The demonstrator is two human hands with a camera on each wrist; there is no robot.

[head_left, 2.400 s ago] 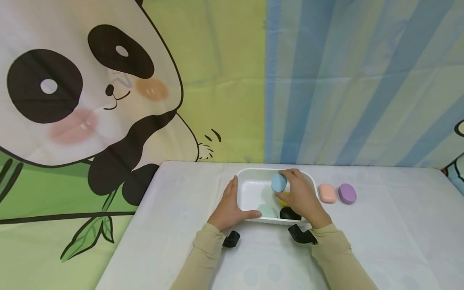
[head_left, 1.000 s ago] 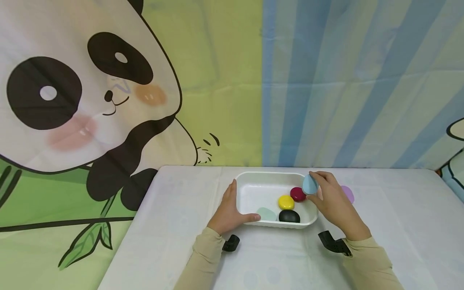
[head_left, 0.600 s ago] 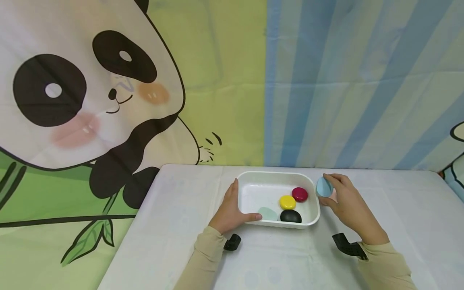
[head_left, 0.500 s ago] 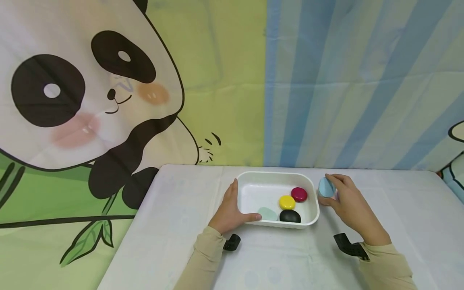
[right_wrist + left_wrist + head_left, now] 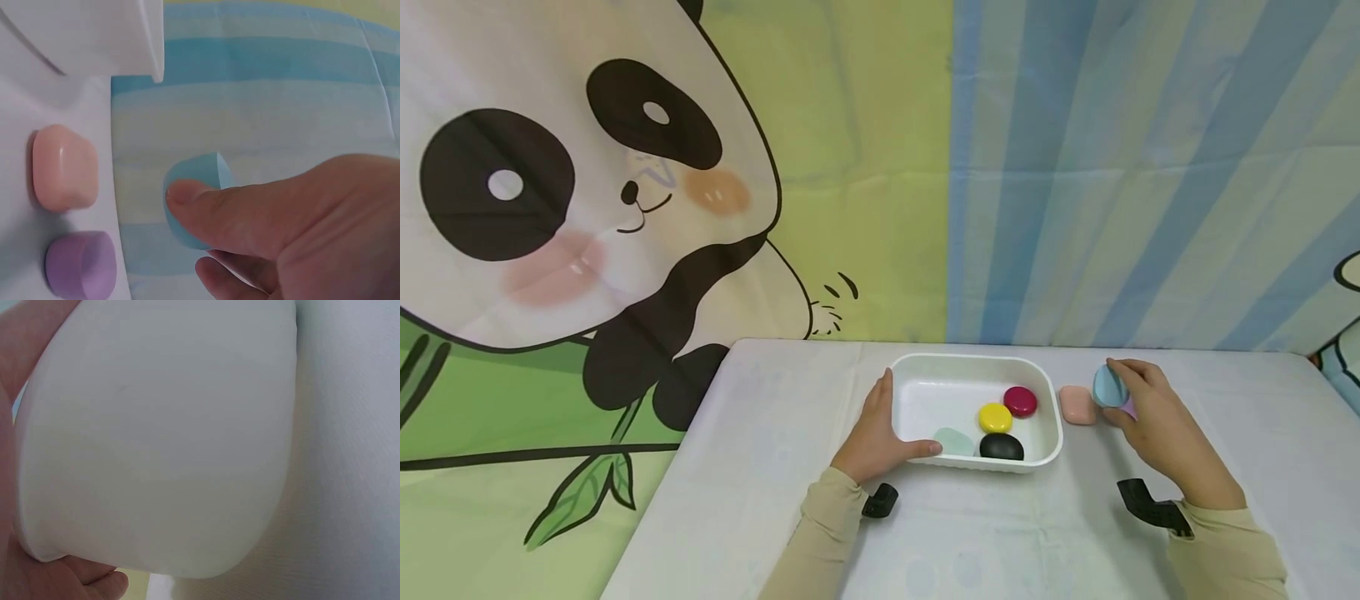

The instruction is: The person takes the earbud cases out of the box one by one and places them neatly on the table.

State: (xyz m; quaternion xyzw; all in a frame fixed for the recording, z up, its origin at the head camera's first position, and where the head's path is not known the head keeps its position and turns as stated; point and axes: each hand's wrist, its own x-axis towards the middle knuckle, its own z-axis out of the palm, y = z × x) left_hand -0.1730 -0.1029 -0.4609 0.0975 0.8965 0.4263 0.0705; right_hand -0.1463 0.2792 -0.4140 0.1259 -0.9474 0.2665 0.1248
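Note:
Thumb and fingertips of my right hand (image 5: 1165,425) pinch a light-blue, soap-like rounded block (image 5: 1108,387), raised off the table. It is above the purple oval block (image 5: 81,265), which it and the hand mostly hide in the head view. My left hand (image 5: 878,429) grips the left end of a white tray (image 5: 925,396), thumb over the front rim and fingers along the left side. Inside the tray lie a red round block (image 5: 1020,402), a yellow one (image 5: 995,417), a black oval one (image 5: 1002,447) and a pale green one (image 5: 954,442).
A pink rounded-square block (image 5: 1078,406) lies just right of the tray, between it and the purple one. A white cloth covers the table (image 5: 1000,533). Behind the table's far edge hangs a printed panda and striped curtain (image 5: 880,167).
My right hand has carried the light-blue block out of the tray, rightward over the rim and past the pink block, which shows again. The left hand and tray have stayed put.

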